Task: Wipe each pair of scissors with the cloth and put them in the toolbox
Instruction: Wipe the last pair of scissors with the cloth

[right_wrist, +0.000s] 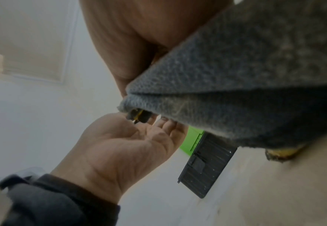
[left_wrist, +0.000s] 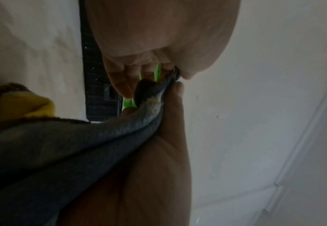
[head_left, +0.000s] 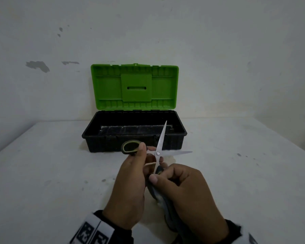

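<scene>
One pair in hand: scissors (head_left: 159, 152), blades spread wide, one tip up over the toolbox, the other pointing right.
Scissors' place: held above the table (head_left: 42, 173), just in front of the toolbox, not inside it.
Left hand (head_left: 130, 187): my thumb and fingers pinch the scissors near the pivot, beside the dark, yellow-lined handle loop.
Right hand (head_left: 187, 196): my fingers curl round the grey cloth (head_left: 163, 203), pressing it to the other handle.
Cloth: grey, with a yellow part, hanging down beneath my right palm.
Toolbox (head_left: 134, 138): black tray, green lid (head_left: 134, 87) standing open against the wall; its inside looks dark and I cannot tell what it holds.
</scene>
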`<state>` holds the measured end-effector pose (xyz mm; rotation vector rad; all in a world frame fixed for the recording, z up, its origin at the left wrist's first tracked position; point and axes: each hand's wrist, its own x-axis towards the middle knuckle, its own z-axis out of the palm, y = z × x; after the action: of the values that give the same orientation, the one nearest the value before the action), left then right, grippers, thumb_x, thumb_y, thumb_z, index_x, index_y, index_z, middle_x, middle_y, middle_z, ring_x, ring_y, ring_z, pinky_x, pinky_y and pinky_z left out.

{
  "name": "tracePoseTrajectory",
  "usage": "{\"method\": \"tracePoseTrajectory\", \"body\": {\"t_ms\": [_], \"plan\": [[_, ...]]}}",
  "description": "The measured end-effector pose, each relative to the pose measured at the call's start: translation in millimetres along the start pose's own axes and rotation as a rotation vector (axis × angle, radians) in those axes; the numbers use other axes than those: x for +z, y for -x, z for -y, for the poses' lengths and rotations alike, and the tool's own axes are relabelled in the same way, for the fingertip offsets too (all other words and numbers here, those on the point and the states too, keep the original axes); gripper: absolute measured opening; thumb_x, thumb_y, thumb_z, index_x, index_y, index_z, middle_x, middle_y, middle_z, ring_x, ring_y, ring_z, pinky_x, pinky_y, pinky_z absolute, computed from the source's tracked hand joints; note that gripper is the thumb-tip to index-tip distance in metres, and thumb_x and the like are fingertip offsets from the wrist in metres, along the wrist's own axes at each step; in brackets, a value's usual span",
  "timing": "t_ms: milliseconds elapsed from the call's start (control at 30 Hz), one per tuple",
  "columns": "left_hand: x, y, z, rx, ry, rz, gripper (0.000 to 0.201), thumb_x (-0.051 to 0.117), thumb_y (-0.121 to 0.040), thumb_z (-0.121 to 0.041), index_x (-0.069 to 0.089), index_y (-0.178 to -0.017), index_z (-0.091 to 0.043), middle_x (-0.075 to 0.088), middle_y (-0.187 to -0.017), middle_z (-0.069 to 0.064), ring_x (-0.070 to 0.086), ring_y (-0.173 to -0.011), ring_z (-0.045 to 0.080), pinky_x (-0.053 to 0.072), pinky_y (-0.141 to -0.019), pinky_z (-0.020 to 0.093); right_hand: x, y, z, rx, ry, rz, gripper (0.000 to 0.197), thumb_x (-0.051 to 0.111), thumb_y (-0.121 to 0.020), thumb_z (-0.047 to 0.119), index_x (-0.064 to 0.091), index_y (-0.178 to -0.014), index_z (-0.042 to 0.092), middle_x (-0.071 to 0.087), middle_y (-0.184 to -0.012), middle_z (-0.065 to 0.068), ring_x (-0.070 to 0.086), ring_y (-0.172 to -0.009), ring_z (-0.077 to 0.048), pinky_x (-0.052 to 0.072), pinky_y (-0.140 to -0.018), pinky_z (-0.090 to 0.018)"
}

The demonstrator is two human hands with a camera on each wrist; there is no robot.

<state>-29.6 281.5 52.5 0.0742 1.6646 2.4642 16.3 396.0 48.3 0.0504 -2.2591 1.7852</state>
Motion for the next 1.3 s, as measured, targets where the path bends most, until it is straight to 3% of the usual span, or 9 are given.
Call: {"method": "tracePoseTrajectory", "body": {"t_ms": [100, 167, 300, 567, 667, 833, 967, 1167, 1300], "plan": [[0.9, 2.9, 0.1, 0.025, -0.018, -0.038, 0.043, 0.042, -0.095, -0.046, 0.068, -0.101, -0.012, 0.075, -0.088, 0.013, 0.073, -0.082, 0.027, 0.057, -0.075, 0.041, 2.0, 2.9, -3.3, -0.01, 0.054, 0.062, 0.022, 0.08, -0.081, 0.025, 0.071, -0.061, 0.027, 0.077, -0.074, 0.009, 0.07, -0.091, 0.006, 0.044, -0.086, -0.002], [-0.6, 2.9, -1.7, 0.044, -0.036, -0.054, 0.043, 0.04, -0.098, -0.044, 0.067, -0.1, -0.01, 0.075, -0.082, 0.013, 0.073, -0.078, 0.027, 0.058, -0.073, 0.039, -4.7, 5.9, -3.0, -0.017, 0.09, 0.108, 0.022, 0.082, -0.079, 0.027, 0.071, -0.061, 0.028, 0.077, -0.076, 0.01, 0.069, -0.097, 0.006, 0.048, -0.089, -0.008], [-7.6, 2.9, -10.1, 0.053, -0.062, -0.05, 0.043, 0.039, -0.099, -0.044, 0.063, -0.1, -0.009, 0.068, -0.068, 0.013, 0.068, -0.066, 0.028, 0.055, -0.076, 0.049, -42.1, 8.7, 5.9, 0.037, 0.141, 0.189, 0.028, 0.085, -0.074, 0.042, 0.073, -0.069, 0.017, 0.077, -0.075, -0.003, 0.072, -0.071, -0.018, 0.056, -0.069, -0.035], [-9.3, 10.2, -18.4, -0.073, -0.061, 0.034, 0.042, 0.04, -0.101, -0.04, 0.065, -0.096, -0.007, 0.061, -0.065, 0.013, 0.057, -0.056, 0.025, 0.049, -0.057, 0.034, -107.7, -16.9, 29.5, -0.021, 0.314, -0.12, 0.036, 0.077, -0.074, 0.041, 0.066, -0.061, 0.009, 0.062, -0.049, -0.001, 0.049, -0.042, -0.008, 0.036, -0.044, -0.013], [-1.5, 13.1, -15.3, -0.038, -0.12, 0.032, 0.043, 0.04, -0.101, -0.042, 0.059, -0.092, -0.005, 0.059, -0.061, 0.011, 0.056, -0.053, 0.024, 0.047, -0.054, 0.034, -93.5, -23.6, 41.7, -0.106, 0.257, -0.118, 0.028, 0.078, -0.08, 0.026, 0.067, -0.066, 0.005, 0.067, -0.052, -0.008, 0.057, -0.04, -0.007, 0.04, -0.043, -0.011], [6.0, 14.9, -14.0, 0.087, -0.267, -0.008, 0.044, 0.04, -0.1, -0.043, 0.052, -0.082, -0.004, 0.056, -0.059, 0.011, 0.057, -0.046, 0.02, 0.049, -0.047, 0.025, -57.2, -28.5, 33.3, -0.089, 0.091, 0.041, 0.024, 0.082, -0.078, 0.019, 0.067, -0.066, 0.004, 0.068, -0.056, -0.011, 0.059, -0.043, -0.02, 0.047, -0.044, -0.027], [5.0, 14.7, -14.3, 0.186, -0.389, -0.009, 0.047, 0.039, -0.099, -0.041, 0.053, -0.086, 0.002, 0.056, -0.062, 0.021, 0.058, -0.046, 0.02, 0.049, -0.045, 0.022, -32.0, -26.0, 23.6, -0.137, 0.189, 0.011, 0.027, 0.084, -0.079, 0.023, 0.068, -0.061, 0.012, 0.07, -0.057, -0.005, 0.059, -0.047, -0.01, 0.045, -0.047, -0.02], [1.8, 14.3, -13.4, 0.254, -0.387, -0.068, 0.037, 0.043, -0.099, -0.037, 0.051, -0.077, -0.009, 0.047, -0.054, -0.006, 0.056, -0.046, 0.02, 0.047, -0.042, 0.022, -17.2, -23.4, 10.2, -0.082, 0.089, -0.09, 0.029, 0.085, -0.078, 0.027, 0.069, -0.066, 0.006, 0.071, -0.062, -0.008, 0.066, -0.054, -0.016, 0.051, -0.052, -0.023], [-1.2, 15.1, -14.9, 0.238, -0.394, -0.045, 0.039, 0.042, -0.098, -0.039, 0.05, -0.075, -0.009, 0.053, -0.056, 0.005, 0.057, -0.046, 0.023, 0.047, -0.042, 0.022, -22.2, -25.7, 13.1, -0.07, 0.151, -0.053, 0.033, 0.081, -0.082, 0.035, 0.067, -0.059, 0.015, 0.069, -0.058, -0.007, 0.061, -0.051, -0.013, 0.05, -0.053, -0.026]]}}
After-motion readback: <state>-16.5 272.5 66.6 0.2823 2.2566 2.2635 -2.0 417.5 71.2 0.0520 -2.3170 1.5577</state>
